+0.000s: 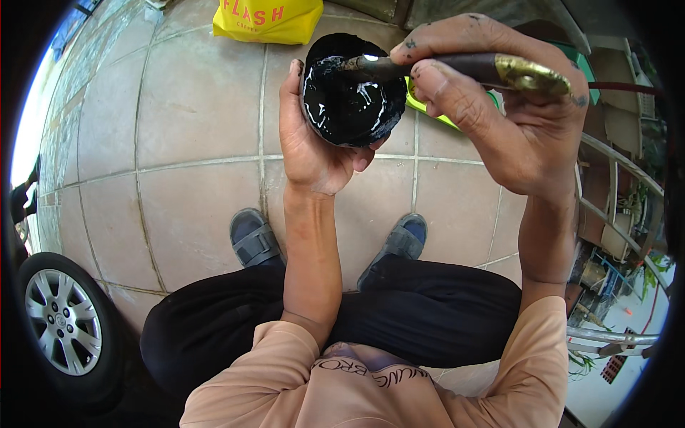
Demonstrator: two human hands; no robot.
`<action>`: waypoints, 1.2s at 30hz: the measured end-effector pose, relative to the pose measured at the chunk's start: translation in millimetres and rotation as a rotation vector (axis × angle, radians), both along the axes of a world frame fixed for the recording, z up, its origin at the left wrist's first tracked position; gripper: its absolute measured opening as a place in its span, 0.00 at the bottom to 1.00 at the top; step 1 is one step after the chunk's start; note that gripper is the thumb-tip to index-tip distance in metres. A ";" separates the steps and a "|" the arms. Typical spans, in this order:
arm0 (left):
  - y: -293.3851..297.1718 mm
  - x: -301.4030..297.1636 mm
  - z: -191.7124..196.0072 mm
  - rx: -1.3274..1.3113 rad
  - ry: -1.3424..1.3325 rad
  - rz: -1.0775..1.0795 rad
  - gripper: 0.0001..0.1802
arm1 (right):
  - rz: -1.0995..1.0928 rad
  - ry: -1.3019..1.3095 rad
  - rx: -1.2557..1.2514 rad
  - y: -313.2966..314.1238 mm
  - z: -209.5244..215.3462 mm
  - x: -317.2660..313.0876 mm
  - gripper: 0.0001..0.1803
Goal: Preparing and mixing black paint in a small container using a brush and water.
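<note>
My left hand (314, 153) is wrapped round a round black paint pot (354, 107), with the thumb up its left side and fingertips showing under its right. Glossy wet black covers the visible inside of the pot, and light glints off it. From the right, my right hand (499, 107) grips a paintbrush (474, 68) with a dark handle and a gold-coloured end. Its tip reaches into the black stuff near the pot's far left side, so the bristles are hard to make out. Dark smudges mark the fingers of my right hand.
A yellow bag (267, 20) stands on the tiled floor (200, 121) beyond the pot. Behind my right hand lies a bright green tray-like thing (435, 107). A car wheel (64, 321) is at the lower left. Metal rails (621, 167) and clutter line the right side.
</note>
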State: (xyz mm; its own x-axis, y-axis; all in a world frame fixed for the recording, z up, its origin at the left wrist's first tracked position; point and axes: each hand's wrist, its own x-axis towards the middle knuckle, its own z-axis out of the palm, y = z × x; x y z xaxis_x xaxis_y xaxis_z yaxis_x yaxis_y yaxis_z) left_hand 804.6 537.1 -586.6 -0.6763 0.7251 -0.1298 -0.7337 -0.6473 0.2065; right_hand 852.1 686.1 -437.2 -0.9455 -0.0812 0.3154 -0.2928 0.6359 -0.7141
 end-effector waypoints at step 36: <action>1.3 -4.3 -4.7 -0.043 -0.022 0.019 0.41 | -0.130 -0.150 -0.112 -13.2 -8.1 6.6 0.06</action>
State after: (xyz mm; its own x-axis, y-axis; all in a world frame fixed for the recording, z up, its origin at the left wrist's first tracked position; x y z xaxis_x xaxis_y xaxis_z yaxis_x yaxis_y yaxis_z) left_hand 800.3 538.4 -591.3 -0.6862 0.7058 -0.1760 -0.7264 -0.6518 0.2181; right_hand 858.7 673.0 -445.3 -0.9827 0.0721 0.1705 -0.0986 0.5757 -0.8117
